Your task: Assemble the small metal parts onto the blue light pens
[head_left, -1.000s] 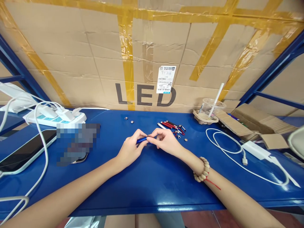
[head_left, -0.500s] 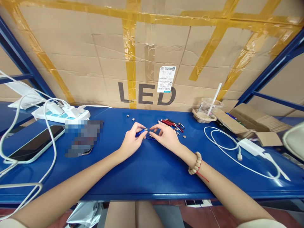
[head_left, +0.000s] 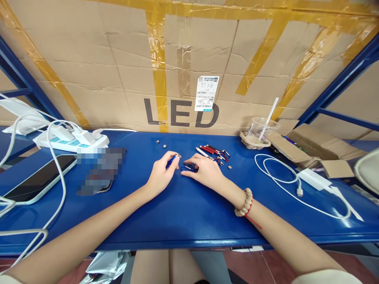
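My left hand is closed around a slim blue metal tube like a small penlight, its upper end near my thumb and fingertips. A small gap separates it from my right hand, whose thumb and fingers are curved but apart. Between them is a blue carabiner clip, seemingly lying on the table and partly hidden by the hand. Just beyond my right hand lie several red, black and silver slim tubes with small clips. Two small silver parts sit behind my left hand.
On the left are a white power strip, cables and a phone, beside a blurred-out item. A plastic cup, an open carton and a white charging cable occupy the right. A large cardboard box walls the back.
My left hand has turned its fingertips over the end of the blue tube. My right thumb has moved away from the index finger, showing more of the carabiner. The view has tipped slightly.
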A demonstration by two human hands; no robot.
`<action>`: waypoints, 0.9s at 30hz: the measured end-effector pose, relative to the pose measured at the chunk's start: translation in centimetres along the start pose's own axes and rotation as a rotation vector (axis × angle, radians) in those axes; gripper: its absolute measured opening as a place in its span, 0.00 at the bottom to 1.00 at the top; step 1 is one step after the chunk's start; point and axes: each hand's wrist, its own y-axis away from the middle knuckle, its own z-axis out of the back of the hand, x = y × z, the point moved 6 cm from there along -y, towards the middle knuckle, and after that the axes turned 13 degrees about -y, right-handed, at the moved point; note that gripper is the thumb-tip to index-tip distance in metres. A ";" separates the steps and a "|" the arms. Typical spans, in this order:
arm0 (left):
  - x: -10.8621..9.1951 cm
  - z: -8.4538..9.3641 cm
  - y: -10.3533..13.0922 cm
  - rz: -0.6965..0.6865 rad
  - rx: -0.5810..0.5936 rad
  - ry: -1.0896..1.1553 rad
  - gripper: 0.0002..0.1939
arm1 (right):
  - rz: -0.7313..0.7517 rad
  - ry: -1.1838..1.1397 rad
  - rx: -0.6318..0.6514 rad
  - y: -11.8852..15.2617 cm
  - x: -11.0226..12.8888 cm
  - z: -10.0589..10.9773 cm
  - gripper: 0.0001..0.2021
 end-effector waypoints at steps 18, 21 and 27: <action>0.2 -0.1 0.0 0.031 0.022 0.017 0.15 | 0.095 -0.047 0.013 0.2 0.3 -0.6 0.07; 0.1 -0.1 0.0 0.033 0.023 0.013 0.15 | 0.123 -0.053 0.020 0.4 0.7 -0.9 0.07; 0.1 -0.2 -0.1 0.015 0.025 0.002 0.15 | 0.138 -0.083 0.043 0.5 1.1 -1.1 0.06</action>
